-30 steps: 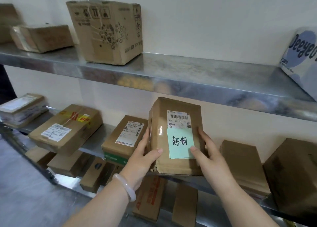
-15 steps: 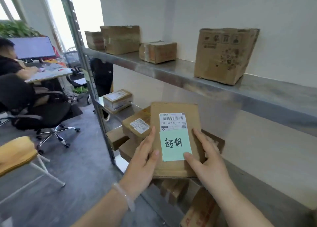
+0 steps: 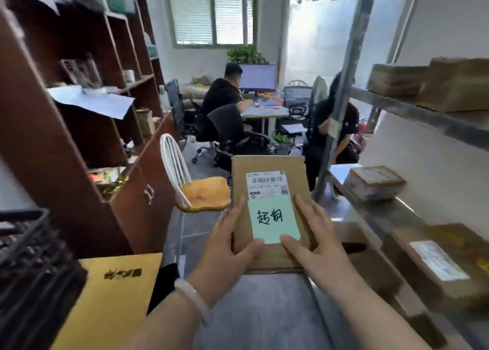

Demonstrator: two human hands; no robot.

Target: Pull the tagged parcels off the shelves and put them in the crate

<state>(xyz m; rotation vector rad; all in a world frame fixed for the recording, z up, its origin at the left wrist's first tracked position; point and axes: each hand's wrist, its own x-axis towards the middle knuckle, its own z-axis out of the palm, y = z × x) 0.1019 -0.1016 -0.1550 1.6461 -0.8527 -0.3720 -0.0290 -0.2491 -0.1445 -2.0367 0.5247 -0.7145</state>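
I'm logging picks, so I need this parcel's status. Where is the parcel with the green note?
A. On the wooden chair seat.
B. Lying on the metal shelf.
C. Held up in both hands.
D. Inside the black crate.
C: the left hand and the right hand grip the parcel by its sides, thumbs on its front, out in the aisle beside the shelf.

Two hands, left (image 3: 225, 254) and right (image 3: 317, 246), hold a tagged parcel (image 3: 270, 212) by its sides, green tag (image 3: 272, 221) facing up, beside metal shelves (image 3: 383, 217) of boxes.
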